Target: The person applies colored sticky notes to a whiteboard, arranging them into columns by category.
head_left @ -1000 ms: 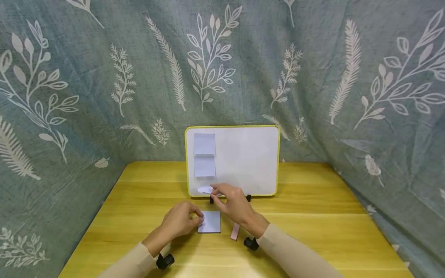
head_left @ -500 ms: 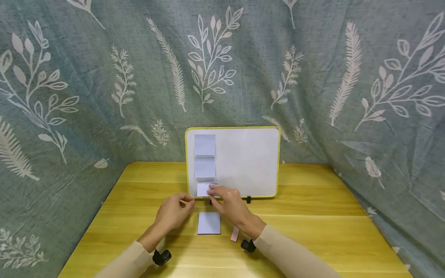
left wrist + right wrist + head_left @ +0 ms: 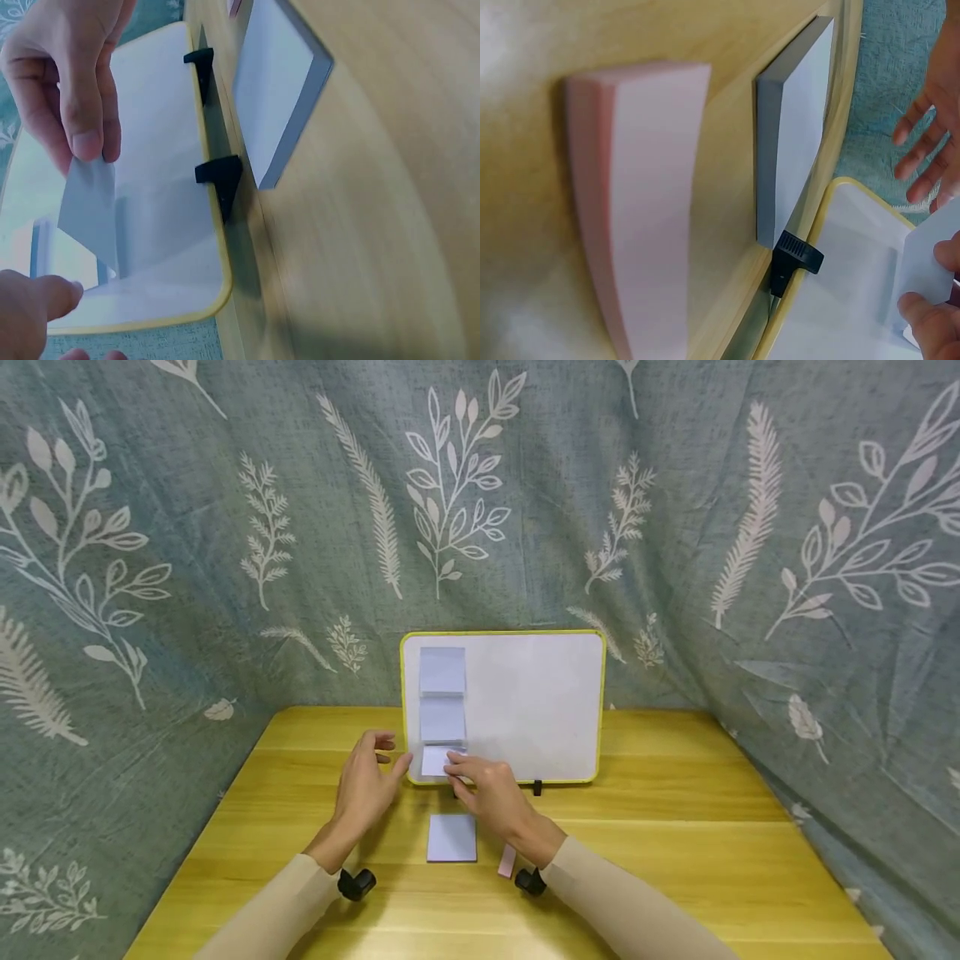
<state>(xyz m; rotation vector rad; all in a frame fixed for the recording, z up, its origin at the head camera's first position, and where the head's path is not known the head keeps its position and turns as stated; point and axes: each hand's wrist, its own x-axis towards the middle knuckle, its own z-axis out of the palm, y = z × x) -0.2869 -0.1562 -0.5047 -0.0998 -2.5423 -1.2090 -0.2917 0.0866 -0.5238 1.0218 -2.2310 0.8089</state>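
Note:
My right hand (image 3: 493,795) pinches a pale blue sticky note (image 3: 433,761) by its right side, at the lower left of a yellow-framed whiteboard (image 3: 536,710). In the left wrist view the pinched note (image 3: 90,214) stands out at a slant from the board. My left hand (image 3: 363,789) is beside the board's lower left edge, its fingers loosely spread and holding nothing. Its thumb (image 3: 60,296) comes close to the note; whether they touch I cannot tell. Two matching notes (image 3: 442,671) stick in a column above.
In front of the board, a pad of pale sticky notes (image 3: 452,838) lies on the wooden table (image 3: 675,843). A narrow pink pad (image 3: 507,861) lies right of it, near my right wrist. Black feet (image 3: 537,787) support the board. A patterned curtain (image 3: 525,527) hangs behind.
My left hand has moved from the pad up to the board's left edge, and its fingers have spread. The right hand's note has turned from nearly edge-on to facing out, under the second note.

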